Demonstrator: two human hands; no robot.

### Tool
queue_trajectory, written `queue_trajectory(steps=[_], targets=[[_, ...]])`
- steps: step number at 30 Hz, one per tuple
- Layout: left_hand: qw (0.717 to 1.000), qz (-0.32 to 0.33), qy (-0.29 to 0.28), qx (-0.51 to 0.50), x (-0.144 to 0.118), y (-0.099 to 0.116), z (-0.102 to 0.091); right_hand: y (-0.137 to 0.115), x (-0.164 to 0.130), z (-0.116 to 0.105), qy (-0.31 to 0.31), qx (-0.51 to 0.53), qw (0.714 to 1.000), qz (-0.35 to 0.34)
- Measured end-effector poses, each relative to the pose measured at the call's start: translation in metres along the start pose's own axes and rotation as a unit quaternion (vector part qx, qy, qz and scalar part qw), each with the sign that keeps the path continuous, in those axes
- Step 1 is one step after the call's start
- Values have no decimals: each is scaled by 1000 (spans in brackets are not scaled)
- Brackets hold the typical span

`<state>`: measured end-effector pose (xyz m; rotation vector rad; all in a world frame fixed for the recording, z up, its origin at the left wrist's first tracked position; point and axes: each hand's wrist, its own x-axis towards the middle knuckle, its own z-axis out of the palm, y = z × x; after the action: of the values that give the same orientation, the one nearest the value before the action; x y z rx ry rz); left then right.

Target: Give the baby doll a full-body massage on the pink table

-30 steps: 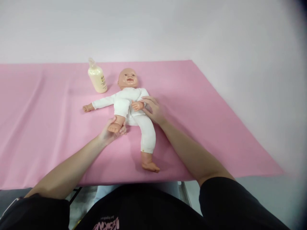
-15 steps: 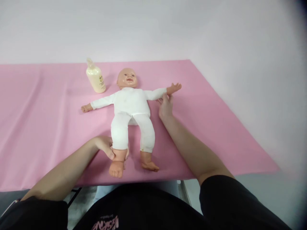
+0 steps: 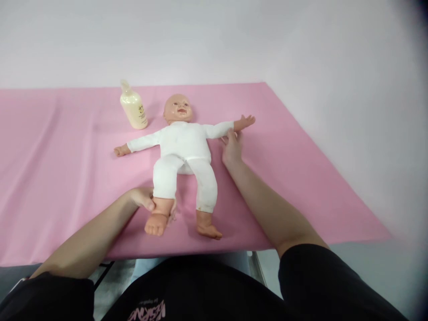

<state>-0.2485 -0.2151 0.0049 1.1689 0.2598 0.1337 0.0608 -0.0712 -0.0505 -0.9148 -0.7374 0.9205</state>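
Doll lies face-up on pink sheet. L hand grips its ankle; R hand touches its arm, grip unclear. Bottle near head.

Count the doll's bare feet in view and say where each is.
2. One foot is held at the ankle by the left hand; the other foot lies free on the pink sheet. None hidden.

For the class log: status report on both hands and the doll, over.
Left hand gripping doll at its ankle. Right hand at its outstretched arm. Doll flat on pink sheet. Bottle beside its head, clear of hands.
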Motion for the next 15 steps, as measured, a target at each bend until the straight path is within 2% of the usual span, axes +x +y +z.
queue_trajectory(steps=[3,5,8,11,15], targets=[[994,87,-10,-68,2,-8,-7,-12,-19,10,-48,-62,992,-98],[984,134,64,-97,4,-10,-10,-20,-32,17,-98,-109,977,-156],[970,142,162,-116,8,-7,-9,-31,-49,23,-211,-172,939,-212],[965,139,189,-119,11,-3,-6,-40,-56,27,-305,-195,911,-199],[971,123,171,-114,12,-8,-8,-45,-56,28,-316,-186,919,-146]])
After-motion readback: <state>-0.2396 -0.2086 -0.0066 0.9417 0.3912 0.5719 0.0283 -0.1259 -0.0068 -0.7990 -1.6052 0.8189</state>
